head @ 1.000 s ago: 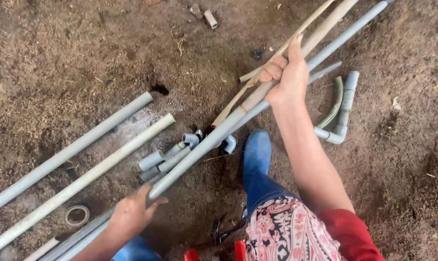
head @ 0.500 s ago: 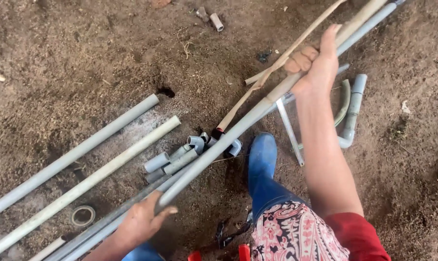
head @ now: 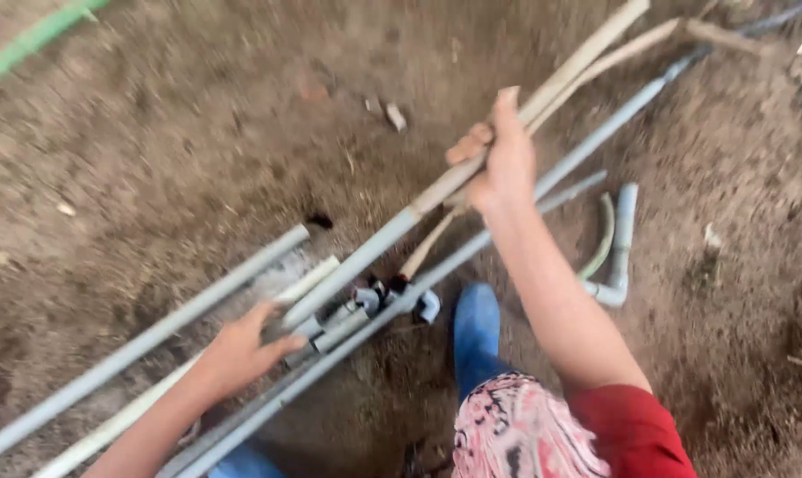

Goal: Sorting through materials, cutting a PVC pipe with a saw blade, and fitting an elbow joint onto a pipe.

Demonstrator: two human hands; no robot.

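Observation:
My right hand (head: 497, 158) is closed around a long pipe (head: 392, 232), grey at its lower part and dirt-coloured higher up, which slants from lower left to upper right. My left hand (head: 242, 350) rests with fingers spread on the lower end of that pipe, beside a cluster of short grey pipe fittings (head: 366, 305). Another long grey pipe (head: 587, 146) runs parallel just below it. A thin wooden stick (head: 427, 246) lies under my right hand. The picture is motion-blurred.
Two more long pale pipes (head: 153, 336) lie on the dirt ground at the left. A bent grey pipe piece with an elbow (head: 620, 257) lies at the right. My blue boot (head: 476, 332) stands below the fittings. A green strip (head: 34, 37) shows at top left.
The view has swung and blurred. The held pipe has shifted up and left over the fittings, and my left hand has moved up along its lower end.

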